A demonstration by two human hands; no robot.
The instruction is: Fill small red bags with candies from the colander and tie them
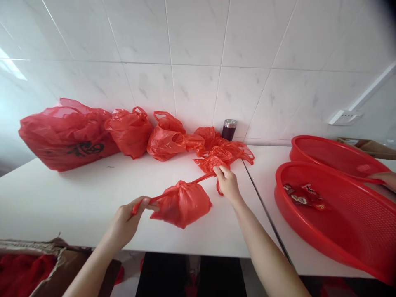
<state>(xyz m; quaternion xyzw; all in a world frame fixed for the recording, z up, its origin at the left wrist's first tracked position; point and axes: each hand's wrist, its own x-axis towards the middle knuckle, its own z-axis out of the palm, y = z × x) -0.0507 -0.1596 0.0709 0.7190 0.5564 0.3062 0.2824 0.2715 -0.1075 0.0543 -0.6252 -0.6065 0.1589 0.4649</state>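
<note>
A filled red plastic bag (185,204) rests on the white table, its neck crossed over on top and its two handles drawn out sideways. My left hand (131,214) is closed on the left handle, and my right hand (227,181) pinches the right one. Both handles look taut between the hands and the bag. Just behind my right hand lie crumpled red plastic bags (213,154) in a loose heap. What is inside the bag is hidden.
Filled red bags (128,132) and a big red bag (71,136) line the wall, near a dark tumbler (229,130). Red baskets (286,222) stand right, one holding several wrapped sweets (301,198). Another person's hand (386,179) touches them. A cardboard box (66,268) is lower left.
</note>
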